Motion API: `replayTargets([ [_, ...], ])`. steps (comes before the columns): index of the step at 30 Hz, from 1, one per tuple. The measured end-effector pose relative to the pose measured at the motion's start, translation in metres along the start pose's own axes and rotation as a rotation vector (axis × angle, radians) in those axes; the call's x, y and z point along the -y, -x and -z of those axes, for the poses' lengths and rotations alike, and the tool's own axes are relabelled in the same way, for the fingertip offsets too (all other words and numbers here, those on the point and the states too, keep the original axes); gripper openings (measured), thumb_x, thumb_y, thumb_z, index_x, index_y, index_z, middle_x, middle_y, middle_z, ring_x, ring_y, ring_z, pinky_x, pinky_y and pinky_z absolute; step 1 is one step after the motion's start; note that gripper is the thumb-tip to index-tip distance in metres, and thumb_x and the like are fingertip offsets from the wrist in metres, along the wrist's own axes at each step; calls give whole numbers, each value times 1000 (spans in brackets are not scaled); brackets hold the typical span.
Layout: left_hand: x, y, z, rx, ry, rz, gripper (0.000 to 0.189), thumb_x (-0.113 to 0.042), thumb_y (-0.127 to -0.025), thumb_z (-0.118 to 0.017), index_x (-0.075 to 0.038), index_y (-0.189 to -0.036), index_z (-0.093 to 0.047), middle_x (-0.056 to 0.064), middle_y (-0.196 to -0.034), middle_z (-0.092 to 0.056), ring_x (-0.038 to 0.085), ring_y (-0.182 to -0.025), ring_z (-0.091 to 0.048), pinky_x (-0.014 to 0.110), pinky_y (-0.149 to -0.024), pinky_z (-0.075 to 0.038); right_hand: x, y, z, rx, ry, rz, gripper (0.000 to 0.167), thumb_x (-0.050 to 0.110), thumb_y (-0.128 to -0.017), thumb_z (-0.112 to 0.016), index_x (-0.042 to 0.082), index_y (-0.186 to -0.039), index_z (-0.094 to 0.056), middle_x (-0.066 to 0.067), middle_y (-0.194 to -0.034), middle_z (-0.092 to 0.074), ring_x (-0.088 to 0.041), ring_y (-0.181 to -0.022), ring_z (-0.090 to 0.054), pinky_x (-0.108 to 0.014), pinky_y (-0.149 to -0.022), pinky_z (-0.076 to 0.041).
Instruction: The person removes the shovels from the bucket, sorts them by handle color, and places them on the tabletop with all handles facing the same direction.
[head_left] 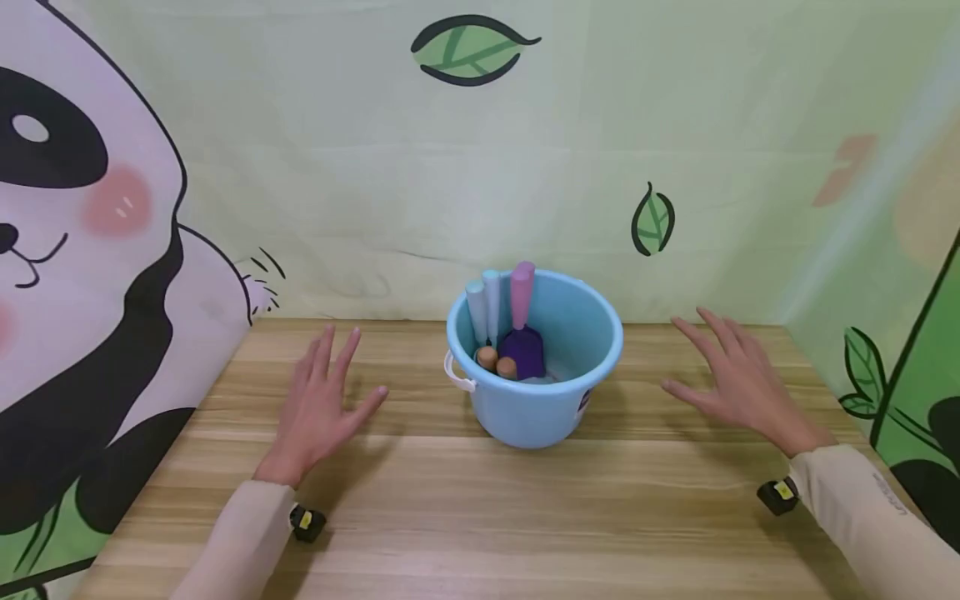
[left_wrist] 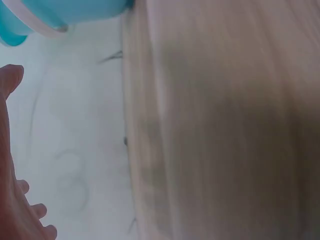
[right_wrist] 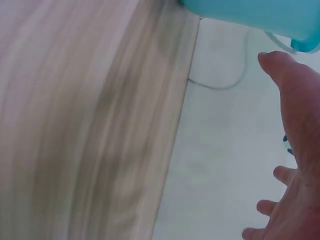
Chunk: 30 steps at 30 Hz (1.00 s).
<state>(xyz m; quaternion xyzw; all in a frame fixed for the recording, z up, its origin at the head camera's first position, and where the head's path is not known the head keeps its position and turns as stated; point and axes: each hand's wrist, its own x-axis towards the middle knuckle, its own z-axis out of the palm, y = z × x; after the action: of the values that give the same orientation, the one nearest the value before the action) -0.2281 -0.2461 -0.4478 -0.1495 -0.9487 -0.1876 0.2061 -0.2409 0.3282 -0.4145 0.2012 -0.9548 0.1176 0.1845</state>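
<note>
A light blue bucket [head_left: 525, 412] stands upright at the back middle of the wooden table, its white handle [head_left: 457, 373] hanging at the left side. Inside lean a purple scoop-like tool [head_left: 523, 350] with a pink handle, two pale blue handles [head_left: 480, 308] and two round brown wooden ends [head_left: 487, 358]; their lower parts are hidden. To the left of the bucket, my left hand [head_left: 318, 408] hovers with fingers spread, apart from it. My right hand [head_left: 738, 383] is likewise spread on the other side, touching nothing. Both wrist views show the bucket [left_wrist: 80, 10] beyond the thumb.
The wooden table [head_left: 480, 517] ends at a pale green backdrop [head_left: 337, 167] just behind the bucket. Printed on it are a panda [head_left: 90, 275] at the left and several leaves. Small black devices [head_left: 306, 522] sit at both wrists.
</note>
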Motion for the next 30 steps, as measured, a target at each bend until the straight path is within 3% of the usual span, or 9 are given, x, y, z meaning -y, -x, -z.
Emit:
replayTargets([
  [9,-29,-9,7,42,164,1,92,-54,-96,-65,-34,-166,-10,9,-173,-1,49,-151,-19,79,-107,-29,12,-16,9,21,-106,49,94,44,-83,-83,22,-160,-36,-23,-163,-28,-54,-142,-31,-81,-102,-30],
  [15,-47,-15,8,46,268,-27,91,-50,-96,-67,-36,-166,-11,4,-173,-3,40,-155,-17,77,-108,-31,23,-23,12,62,-183,62,91,41,-86,-82,23,-161,-34,-22,-164,-26,-53,-143,-31,-82,-100,-33],
  [30,-72,-23,5,39,341,-106,77,-46,-101,-60,-31,-165,-19,5,-172,-12,35,-154,-22,73,-110,-33,35,-31,11,64,-231,76,89,40,-88,-80,22,-162,-32,-21,-163,-31,-50,-142,-36,-80,-100,-37],
])
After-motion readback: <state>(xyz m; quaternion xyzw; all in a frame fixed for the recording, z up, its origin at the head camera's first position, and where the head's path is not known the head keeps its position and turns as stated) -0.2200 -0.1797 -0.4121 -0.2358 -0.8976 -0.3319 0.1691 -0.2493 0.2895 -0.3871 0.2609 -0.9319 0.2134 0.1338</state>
